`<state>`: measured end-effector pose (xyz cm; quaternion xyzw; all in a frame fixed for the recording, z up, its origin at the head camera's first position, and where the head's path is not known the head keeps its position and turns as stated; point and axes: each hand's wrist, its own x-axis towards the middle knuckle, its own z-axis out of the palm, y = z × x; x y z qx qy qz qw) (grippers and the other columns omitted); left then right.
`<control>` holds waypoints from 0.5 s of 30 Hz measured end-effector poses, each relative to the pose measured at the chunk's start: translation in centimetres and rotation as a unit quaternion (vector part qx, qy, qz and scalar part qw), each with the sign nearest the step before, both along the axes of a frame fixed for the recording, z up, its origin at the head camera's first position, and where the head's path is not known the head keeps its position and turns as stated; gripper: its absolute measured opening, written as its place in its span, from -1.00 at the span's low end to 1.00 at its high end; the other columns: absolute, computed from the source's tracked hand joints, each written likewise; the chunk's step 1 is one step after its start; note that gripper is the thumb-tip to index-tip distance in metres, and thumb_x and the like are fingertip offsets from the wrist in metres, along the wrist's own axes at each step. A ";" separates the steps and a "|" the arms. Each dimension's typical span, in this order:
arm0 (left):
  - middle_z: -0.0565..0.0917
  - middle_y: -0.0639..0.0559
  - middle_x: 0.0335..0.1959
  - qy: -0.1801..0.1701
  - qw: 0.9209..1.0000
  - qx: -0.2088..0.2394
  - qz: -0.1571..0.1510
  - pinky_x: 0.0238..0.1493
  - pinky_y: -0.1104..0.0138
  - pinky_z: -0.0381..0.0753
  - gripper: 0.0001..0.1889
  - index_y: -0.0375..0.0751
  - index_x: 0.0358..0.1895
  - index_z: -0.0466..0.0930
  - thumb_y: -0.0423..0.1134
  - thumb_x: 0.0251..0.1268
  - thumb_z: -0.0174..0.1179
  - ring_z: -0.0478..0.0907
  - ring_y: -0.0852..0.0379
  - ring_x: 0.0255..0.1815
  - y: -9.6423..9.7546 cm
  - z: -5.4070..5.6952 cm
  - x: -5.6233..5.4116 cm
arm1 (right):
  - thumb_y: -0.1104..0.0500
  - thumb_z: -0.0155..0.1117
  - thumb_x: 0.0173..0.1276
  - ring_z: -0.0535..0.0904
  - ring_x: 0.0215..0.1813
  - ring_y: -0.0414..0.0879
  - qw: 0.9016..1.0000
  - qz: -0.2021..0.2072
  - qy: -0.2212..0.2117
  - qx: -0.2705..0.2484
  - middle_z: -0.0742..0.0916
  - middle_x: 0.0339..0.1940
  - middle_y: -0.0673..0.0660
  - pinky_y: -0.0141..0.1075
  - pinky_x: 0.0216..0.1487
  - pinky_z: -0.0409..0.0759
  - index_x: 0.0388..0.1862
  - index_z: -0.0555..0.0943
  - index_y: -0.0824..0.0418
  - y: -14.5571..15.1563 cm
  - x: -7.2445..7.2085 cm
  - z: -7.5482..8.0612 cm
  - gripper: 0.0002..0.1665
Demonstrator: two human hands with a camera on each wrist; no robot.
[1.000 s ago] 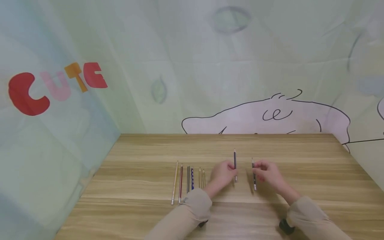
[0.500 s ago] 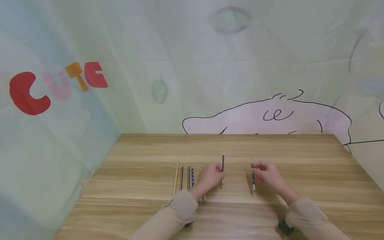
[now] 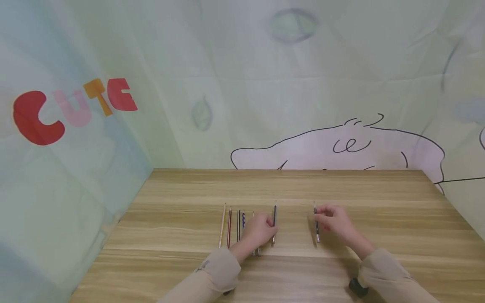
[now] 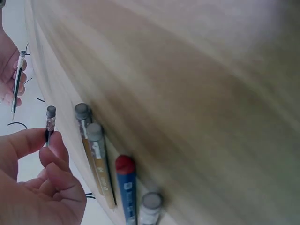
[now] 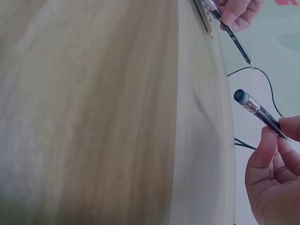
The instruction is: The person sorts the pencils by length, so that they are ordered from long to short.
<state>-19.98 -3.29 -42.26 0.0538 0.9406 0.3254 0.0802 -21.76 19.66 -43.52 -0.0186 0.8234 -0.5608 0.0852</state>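
Between thumb and fingers my left hand [image 3: 259, 229] pinches a dark pencil [image 3: 274, 223], its sharpened tip toward the back of the table. In the left wrist view this pencil's grey eraser end [image 4: 50, 112] sticks up from the fingers. My right hand [image 3: 338, 222] pinches a second dark pencil [image 3: 316, 227], held above the table, its shadow beside it. The right wrist view shows its dark eraser [image 5: 241, 96] and silver band. Left of and partly under my left hand lies a row of several pencils, among them a yellow one [image 3: 222, 225] and a dark red one [image 3: 229, 227].
The wooden table [image 3: 182, 185] reaches back to a printed cloth backdrop [image 3: 242, 84]. In the left wrist view, two gold pencils [image 4: 101, 164] and a blue, red-ended one [image 4: 126, 185] lie close to my left hand.
My left hand has carried its pencil leftward and lower, toward the row of pencils. My right hand has shifted slightly left with its pencil.
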 end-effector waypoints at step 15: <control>0.46 0.14 -0.70 0.007 1.000 -0.023 -0.001 -0.71 0.46 0.33 -0.87 -0.10 -0.57 0.44 -0.24 -0.01 0.21 0.34 0.23 -0.71 -0.4 -1.1 1.1 | 0.33 0.10 0.16 0.40 -0.59 -0.22 0.999 0.027 0.001 -0.022 0.51 -0.63 0.02 -0.40 -0.57 0.43 -0.18 0.42 0.55 -0.8 -0.2 -1.0 -0.70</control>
